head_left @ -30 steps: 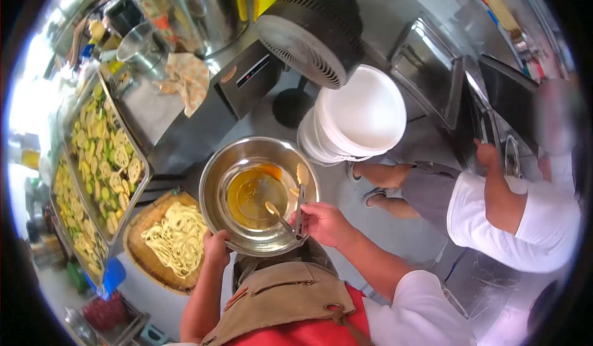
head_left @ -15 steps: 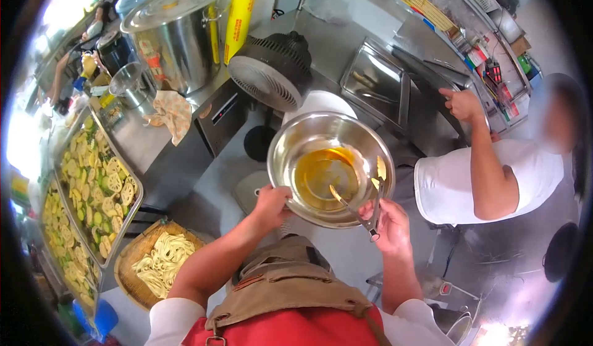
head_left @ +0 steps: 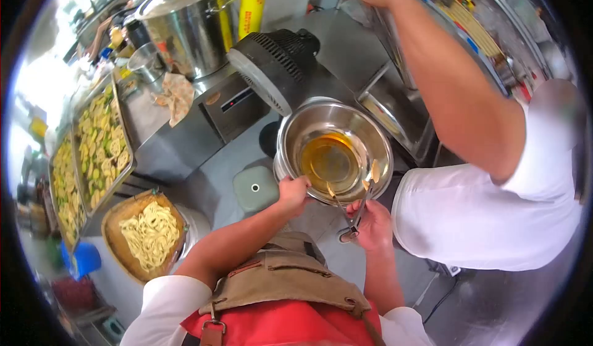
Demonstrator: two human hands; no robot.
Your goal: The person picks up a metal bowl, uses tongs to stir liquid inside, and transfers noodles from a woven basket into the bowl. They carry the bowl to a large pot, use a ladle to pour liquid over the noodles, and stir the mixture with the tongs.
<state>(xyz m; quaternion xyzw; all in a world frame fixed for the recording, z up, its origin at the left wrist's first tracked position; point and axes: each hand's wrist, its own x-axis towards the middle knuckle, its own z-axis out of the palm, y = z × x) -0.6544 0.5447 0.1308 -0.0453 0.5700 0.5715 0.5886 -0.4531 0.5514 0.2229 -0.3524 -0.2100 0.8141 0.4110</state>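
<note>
A wide stainless steel bowl [head_left: 378, 142] with a shallow pool of amber, oil-like liquid [head_left: 330, 158] is in front of my body. My left hand [head_left: 293, 195] is closed on the bowl's near left rim. At the near right rim, my right hand [head_left: 374, 225] is closed around metal tongs [head_left: 354, 220]. The yellowish tips of the tongs are spread over the inside of the bowl. Whether my right fingers also grip the rim is hard to tell.
A black fan [head_left: 275, 68] stands just beyond the bowl. Trays of sliced vegetables [head_left: 102, 148] and a basket [head_left: 114, 247] of noodles [head_left: 150, 235] are on the left. A co-worker [head_left: 482, 216] stands close on the right, one arm reaching forward over the metal counter. A grey-green box [head_left: 256, 188] is on the floor.
The co-worker has come closer, reaching forward and raising a flat metal piece off the counter. My view has shifted; I still hold the bowl and tongs.
</note>
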